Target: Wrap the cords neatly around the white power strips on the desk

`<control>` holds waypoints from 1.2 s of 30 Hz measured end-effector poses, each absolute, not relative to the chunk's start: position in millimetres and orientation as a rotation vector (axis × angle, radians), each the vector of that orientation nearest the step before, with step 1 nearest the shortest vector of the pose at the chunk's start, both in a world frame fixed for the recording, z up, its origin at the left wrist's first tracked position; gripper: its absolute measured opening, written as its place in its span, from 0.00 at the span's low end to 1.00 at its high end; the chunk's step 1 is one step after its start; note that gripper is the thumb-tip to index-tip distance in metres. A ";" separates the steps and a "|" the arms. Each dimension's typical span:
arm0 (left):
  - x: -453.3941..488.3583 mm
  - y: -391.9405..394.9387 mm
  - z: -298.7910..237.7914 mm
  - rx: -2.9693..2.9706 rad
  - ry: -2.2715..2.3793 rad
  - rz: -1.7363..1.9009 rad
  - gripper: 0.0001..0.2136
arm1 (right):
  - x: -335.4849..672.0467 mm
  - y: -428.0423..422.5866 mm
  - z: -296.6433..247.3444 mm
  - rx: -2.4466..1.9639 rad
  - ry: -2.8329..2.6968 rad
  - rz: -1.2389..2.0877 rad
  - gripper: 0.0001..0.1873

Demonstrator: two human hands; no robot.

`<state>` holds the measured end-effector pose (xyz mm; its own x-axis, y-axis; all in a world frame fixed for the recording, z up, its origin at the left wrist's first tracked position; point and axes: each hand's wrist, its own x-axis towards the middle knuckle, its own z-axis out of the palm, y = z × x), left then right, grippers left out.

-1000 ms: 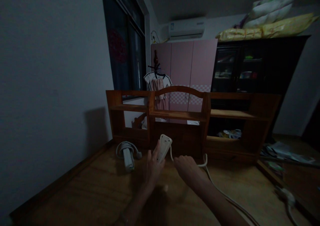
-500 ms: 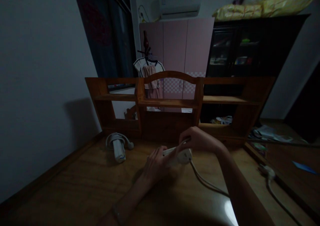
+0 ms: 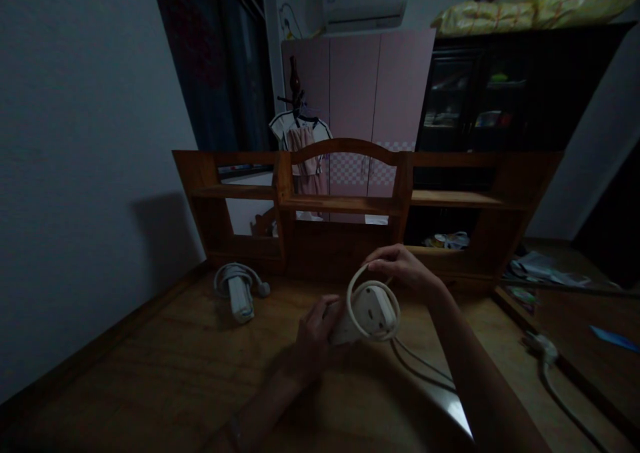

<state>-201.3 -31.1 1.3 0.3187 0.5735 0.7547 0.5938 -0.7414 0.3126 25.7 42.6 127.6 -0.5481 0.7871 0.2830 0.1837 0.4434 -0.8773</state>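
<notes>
A white power strip (image 3: pixel 346 329) is gripped at its near end by my left hand (image 3: pixel 315 336), tilted above the wooden tabletop. My right hand (image 3: pixel 400 266) pinches its pale power cord (image 3: pixel 351 293), which loops around the far end of the strip. From there the cord trails down to the right across the table. A plug (image 3: pixel 543 347) on a cord lies near the table's right edge. Farther left, a second power strip (image 3: pixel 241 299) rests on the table with its cord wound around it and its plug beside it.
A wooden shelf unit (image 3: pixel 345 204) stands along the back of the table (image 3: pixel 175 373). The white wall (image 3: pixel 90 173) borders the left side. Beyond the raised right edge are papers (image 3: pixel 545 271) and a blue sheet (image 3: pixel 615 337). Pink cabinets (image 3: pixel 353 93) stand behind.
My right hand has drawn the cord up into a visible loop around the strip's end. The strip has turned so that its end faces me more. The wound strip stays put.
</notes>
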 end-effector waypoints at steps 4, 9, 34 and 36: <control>-199.2 -28.2 -4.1 -2.411 -1.103 -1.673 0.33 | 16.0 43.5 123.0 -0.842 -1.984 1.086 0.18; -192.4 -31.3 6.2 -2.225 -1.402 -1.986 0.40 | 1.7 50.0 113.3 -0.780 -2.070 1.056 0.23; -230.2 -3.8 17.7 -1.839 -2.147 -1.378 0.43 | -49.5 5.0 109.4 -1.501 -2.594 -0.408 0.10; -231.9 -6.0 18.0 -1.846 -2.158 -1.176 0.41 | -50.3 0.3 114.0 -1.420 -2.628 -0.460 0.10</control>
<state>-231.9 -6.0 18.0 -0.2771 0.8164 0.5067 0.8682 -0.0132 0.4960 -50.3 0.3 114.0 -0.5528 0.7963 0.2456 0.8324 0.5138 0.2079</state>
